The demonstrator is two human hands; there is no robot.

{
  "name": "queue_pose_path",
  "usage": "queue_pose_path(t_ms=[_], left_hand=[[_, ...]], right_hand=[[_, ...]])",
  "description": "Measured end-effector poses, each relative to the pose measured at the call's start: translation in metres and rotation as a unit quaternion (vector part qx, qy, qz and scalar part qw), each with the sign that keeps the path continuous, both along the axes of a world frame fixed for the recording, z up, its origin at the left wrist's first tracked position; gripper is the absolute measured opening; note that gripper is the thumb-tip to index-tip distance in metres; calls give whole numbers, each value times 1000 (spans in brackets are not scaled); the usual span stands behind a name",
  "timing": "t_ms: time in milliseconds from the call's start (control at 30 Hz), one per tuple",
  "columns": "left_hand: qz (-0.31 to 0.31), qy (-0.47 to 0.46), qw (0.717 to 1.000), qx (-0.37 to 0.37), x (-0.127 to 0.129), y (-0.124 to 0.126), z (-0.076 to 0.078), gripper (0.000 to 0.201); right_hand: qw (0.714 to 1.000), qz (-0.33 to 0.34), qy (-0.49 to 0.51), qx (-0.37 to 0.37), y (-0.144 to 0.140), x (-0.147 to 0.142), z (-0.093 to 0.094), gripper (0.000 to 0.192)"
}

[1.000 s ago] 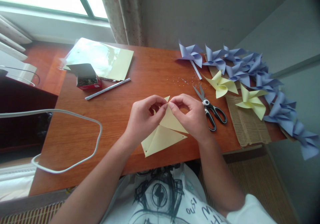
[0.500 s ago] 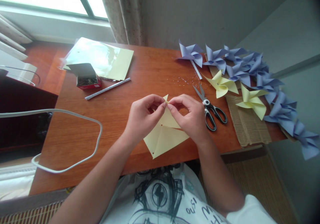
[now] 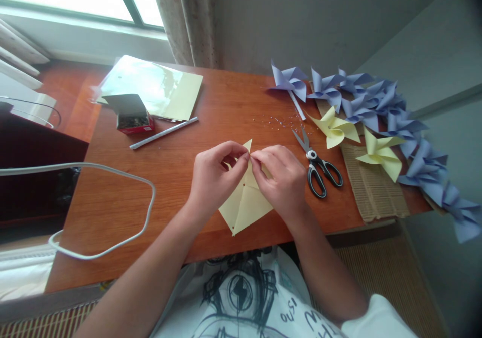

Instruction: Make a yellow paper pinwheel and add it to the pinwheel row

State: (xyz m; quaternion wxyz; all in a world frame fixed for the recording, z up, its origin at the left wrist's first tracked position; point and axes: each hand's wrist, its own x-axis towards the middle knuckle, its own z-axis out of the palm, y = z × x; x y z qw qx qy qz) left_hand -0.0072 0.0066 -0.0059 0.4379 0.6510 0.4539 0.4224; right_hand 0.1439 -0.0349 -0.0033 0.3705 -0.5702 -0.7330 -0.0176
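A square of pale yellow paper [image 3: 244, 205] lies on the table in front of me, with slits cut into it and small holes at its middle and near corner. My left hand [image 3: 216, 175] pinches thumb and forefinger at the paper's far corner, whose tip sticks out beyond the fingers. Meeting it there, my right hand [image 3: 282, 180] is closed in a pinch too, its palm above the paper's right side. Whatever small thing may be between the fingertips is hidden. To the right of that hand lie scissors [image 3: 312, 156] with black handles, their blades apart.
Yellow pinwheels [image 3: 333, 127] and many purple pinwheels [image 3: 361, 109] cover the right end, some over corrugated cardboard [image 3: 371, 192]. At left are a red box [image 3: 137, 122] of small items, a paper stick [image 3: 163, 133], sheets in plastic [image 3: 150, 84] and a white cable [image 3: 150, 197].
My right hand has rotated slightly inward and lower over the paper, covering its right flap. Both pinched fingertips stay close together at the far corner.
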Motion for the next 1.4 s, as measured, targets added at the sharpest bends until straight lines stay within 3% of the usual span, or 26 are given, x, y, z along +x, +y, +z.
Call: queue_pose_path(t_ms=[333,600,900,1200,1400], left_hand=[[22,5,1000,4,-1,-1,2,7],[-12,-62,996,-68,1,3,-2,14],[-1,21,999,44,3,-2,2,5],[-28,-84,993,-84,3,3,6,14],[-26,-78,995,-60,2,2,4,14]], right_hand=[[1000,3,-4,12,-3,-1,-1,16],[999,-33,22,20,-1,-1,-1,15],[999,-44,25,14,-2,-2,-1,15],[999,-32,39,14,-3,-4,0,17],[995,-21,93,-23,-6,-6,11,19]])
